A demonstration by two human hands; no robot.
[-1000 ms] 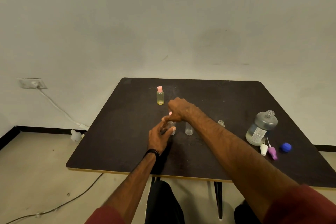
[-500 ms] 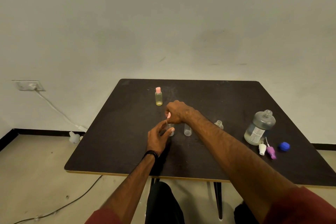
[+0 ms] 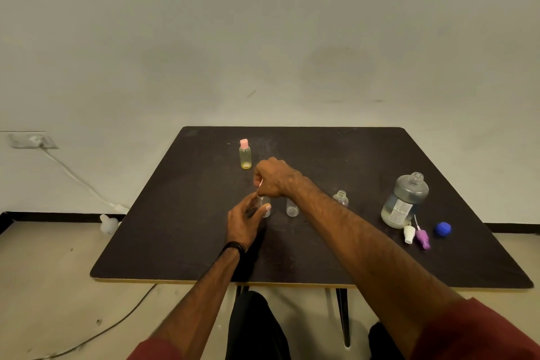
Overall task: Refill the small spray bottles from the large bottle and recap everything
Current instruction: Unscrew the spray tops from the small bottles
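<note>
- Left hand [image 3: 244, 223] wraps a small clear bottle [image 3: 265, 209] standing on the bench [image 3: 181, 213], thumb on its near side, fingers curled round the far side.
- Right hand [image 3: 274, 177] sits right above that bottle, fingers closed on a pink cap [image 3: 260, 183] at its neck; how far on it is, can't tell.
- Just right of the hands: a second open bottle [image 3: 292, 208], then a third [image 3: 341, 198] behind the right forearm.
- Beyond the hands, a yellow bottle [image 3: 245, 154], capped pink.
- Well off to the right: the large bottle [image 3: 404, 202], uncapped, with a white sprayer [image 3: 409, 234], purple sprayer [image 3: 422, 239] and blue cap [image 3: 442, 228] lying just in front.
</note>
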